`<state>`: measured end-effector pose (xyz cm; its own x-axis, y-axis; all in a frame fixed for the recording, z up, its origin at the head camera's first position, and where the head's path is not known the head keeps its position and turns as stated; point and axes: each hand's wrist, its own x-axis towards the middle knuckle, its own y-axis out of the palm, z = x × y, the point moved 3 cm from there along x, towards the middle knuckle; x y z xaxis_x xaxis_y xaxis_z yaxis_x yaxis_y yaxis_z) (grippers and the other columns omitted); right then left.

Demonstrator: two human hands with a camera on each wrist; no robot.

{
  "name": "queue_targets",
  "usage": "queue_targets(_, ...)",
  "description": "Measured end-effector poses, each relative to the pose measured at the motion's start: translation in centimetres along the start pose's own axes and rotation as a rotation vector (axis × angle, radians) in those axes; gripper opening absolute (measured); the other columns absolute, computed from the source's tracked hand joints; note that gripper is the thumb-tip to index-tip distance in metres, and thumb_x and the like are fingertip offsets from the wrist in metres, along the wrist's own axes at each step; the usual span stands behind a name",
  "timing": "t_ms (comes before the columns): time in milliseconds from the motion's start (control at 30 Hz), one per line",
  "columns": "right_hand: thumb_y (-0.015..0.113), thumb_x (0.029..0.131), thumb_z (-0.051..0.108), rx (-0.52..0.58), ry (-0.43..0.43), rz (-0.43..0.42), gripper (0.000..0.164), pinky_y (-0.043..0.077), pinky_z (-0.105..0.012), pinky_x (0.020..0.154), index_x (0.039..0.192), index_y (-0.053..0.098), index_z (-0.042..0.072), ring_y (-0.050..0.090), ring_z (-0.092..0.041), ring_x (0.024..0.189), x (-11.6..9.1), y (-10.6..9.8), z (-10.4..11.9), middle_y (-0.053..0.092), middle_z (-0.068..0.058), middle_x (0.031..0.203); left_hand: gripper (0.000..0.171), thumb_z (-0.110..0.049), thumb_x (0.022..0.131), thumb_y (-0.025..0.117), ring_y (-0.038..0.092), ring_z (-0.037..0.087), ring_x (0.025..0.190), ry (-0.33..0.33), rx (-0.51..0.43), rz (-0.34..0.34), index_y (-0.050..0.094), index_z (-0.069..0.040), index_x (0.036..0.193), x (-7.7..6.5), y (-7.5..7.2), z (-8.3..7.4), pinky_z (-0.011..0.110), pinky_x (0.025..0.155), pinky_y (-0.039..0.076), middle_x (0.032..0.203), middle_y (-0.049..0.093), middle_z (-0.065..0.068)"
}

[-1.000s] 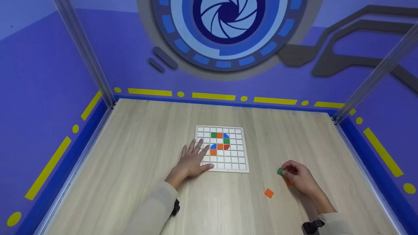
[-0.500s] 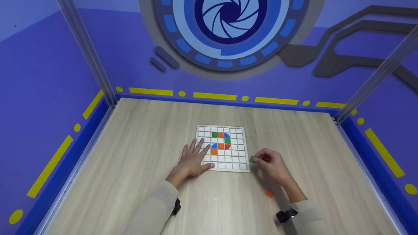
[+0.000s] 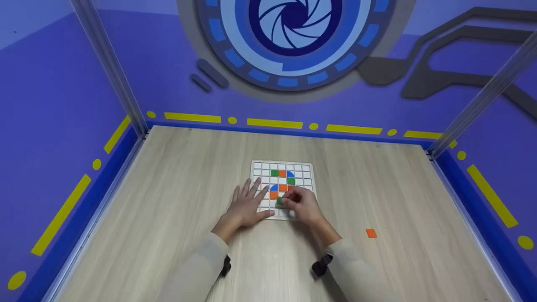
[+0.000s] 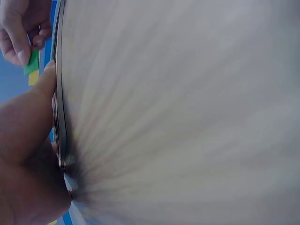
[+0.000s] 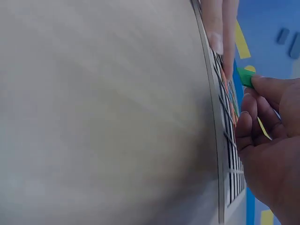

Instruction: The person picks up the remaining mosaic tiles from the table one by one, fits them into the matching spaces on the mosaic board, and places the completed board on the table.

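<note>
My left hand lies with spread fingers over the left edge of a white gridded board. My right hand pinches a small green square tile between thumb and forefinger, low over the board's lower middle cells. Both wrist views show the tile standing off the board's surface. Set in the grid is a curved row of coloured tiles: a green square, orange squares, blue rounded pieces and a red rounded one, partly covered by my right fingers.
One loose orange tile lies on the wooden table to the right of my right forearm. A blue-purple wall closes off the back, with matching walls at both sides and metal posts in the corners.
My right hand has carried the green tile leftward from the table's right side to over the board. Its forearm now covers where another orange tile lay. My left hand has stayed put.
</note>
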<state>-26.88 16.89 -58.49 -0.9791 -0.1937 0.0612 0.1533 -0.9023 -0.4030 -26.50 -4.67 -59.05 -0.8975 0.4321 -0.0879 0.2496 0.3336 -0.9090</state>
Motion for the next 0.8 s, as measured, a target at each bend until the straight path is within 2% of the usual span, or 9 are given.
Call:
queue_targets(167,0.076,0.099,0.01,-0.064,0.003,0.029,0.003,0.05,-0.029,0.072,0.101,0.074,0.012,0.06,-0.019,0.087,0.9,1.1,0.0,0.067,-0.002,0.095,0.087,-0.065,0.103,0.056,-0.001,0.042,0.163,0.002,-0.019,0.002,0.029,-0.017,0.169,-0.1,0.0,0.1,0.067,0.126,0.005,0.178,0.008,0.014)
queue_targets(367,0.078,0.098,0.012,-0.143,0.019,0.045,0.004,0.05,-0.03,0.073,0.101,0.076,0.011,0.06,-0.017,0.086,1.5,1.7,-0.3,0.069,0.001,0.094,0.086,-0.064,0.103,0.055,-0.002,0.042,0.162,0.002,-0.026,-0.004,0.028,-0.018,0.17,-0.1,0.1,0.3,0.067,0.126,0.003,0.178,0.007,0.013)
queue_targets(500,0.079,0.097,0.012,-0.209,-0.001,0.05,0.003,0.05,-0.031,0.073,0.1,0.078,0.013,0.06,-0.016,0.084,1.7,1.9,-0.2,0.069,0.002,0.092,0.085,-0.062,0.103,0.056,-0.002,0.043,0.162,0.01,-0.032,-0.008,0.029,-0.016,0.169,0.0,0.0,0.2,0.068,0.126,0.003,0.178,0.007,0.014)
queue_targets(800,0.078,0.096,0.005,-0.254,-0.023,0.054,0.01,0.051,-0.031,0.072,0.099,0.079,0.015,0.06,-0.015,0.083,1.7,2.2,-0.2,0.069,0.003,0.091,0.086,-0.064,0.103,0.056,-0.002,0.043,0.162,0.001,-0.019,-0.001,0.029,-0.017,0.169,0.0,0.2,0.3,0.067,0.126,0.003,0.178,0.007,0.014)
